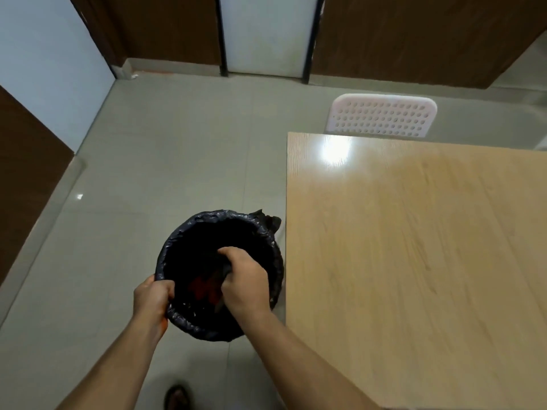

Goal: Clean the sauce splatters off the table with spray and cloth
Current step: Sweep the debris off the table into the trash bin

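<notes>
A round bin lined with a black plastic bag (260, 229) stands on the floor left of the wooden table (414, 261). My left hand (152, 297) grips the bag's near-left rim. My right hand (244, 281) reaches inside the bin with its fingers curled round something dark; what it holds is hard to make out. Something red (202, 287) lies in the bottom of the bin. No spray bottle is in view. The part of the table top that I see shows no sauce marks.
A white perforated chair (381, 115) stands at the table's far side. Grey floor tiles (177, 158) spread to the left and ahead, up to brown wall panels (168, 28) and a white door (266, 34). My foot (177, 396) shows at the bottom.
</notes>
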